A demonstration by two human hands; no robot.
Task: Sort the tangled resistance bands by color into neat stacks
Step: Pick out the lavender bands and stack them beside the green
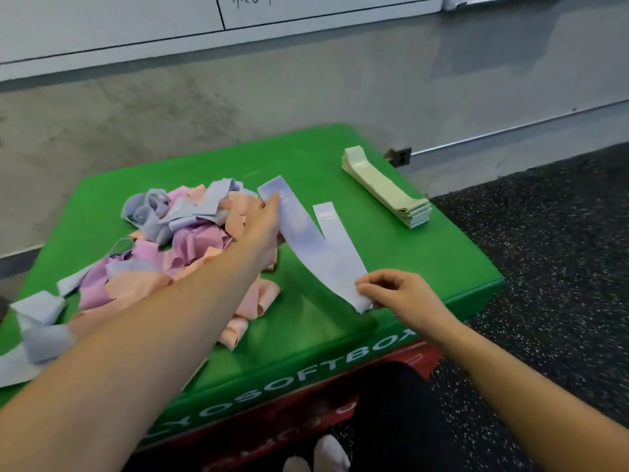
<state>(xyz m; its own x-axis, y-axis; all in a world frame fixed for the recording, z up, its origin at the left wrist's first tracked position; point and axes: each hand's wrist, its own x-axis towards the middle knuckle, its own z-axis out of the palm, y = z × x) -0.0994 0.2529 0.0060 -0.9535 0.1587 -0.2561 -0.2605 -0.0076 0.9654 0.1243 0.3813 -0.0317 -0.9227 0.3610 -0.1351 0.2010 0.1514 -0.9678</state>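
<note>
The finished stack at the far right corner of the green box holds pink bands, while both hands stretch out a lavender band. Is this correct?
Not quite: the head view shows the finished stack at the far right corner of the green box holds pale green bands, not pink. The rest stands: the left hand and the right hand stretch out a lavender band.

Looks like a gym: black speckled rubber flooring (544, 267), green soft plyo box (340, 335) stacked on a red one (306, 403), bare concrete wall (238, 97), whiteboard (306, 11) above.
</note>
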